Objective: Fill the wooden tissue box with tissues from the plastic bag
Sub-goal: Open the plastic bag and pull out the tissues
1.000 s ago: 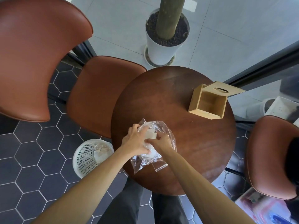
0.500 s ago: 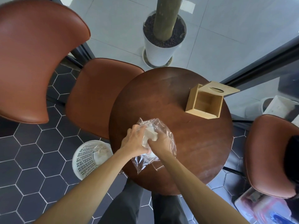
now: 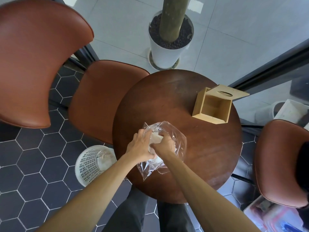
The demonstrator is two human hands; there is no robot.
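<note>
Both hands (image 3: 151, 145) grip tissues (image 3: 155, 137) in plastic bag (image 3: 173, 139); wooden tissue box (image 3: 212, 107) w/ lid open.

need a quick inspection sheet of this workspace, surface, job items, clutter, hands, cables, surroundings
surface: round dark wooden table, faint scuffs, mostly bare.
job's things: clear plastic bag near the table's front edge with white tissues inside; wooden tissue box at the far right, empty, its slotted lid open.
clutter: nothing seen on the table.
grippers: left hand and right hand both closed on the bag and tissues.
cables: nothing seen.
surroundings: brown chair to the left, another brown chair at right, white waste basket on the hexagon tile floor, potted plant beyond the table.
</note>
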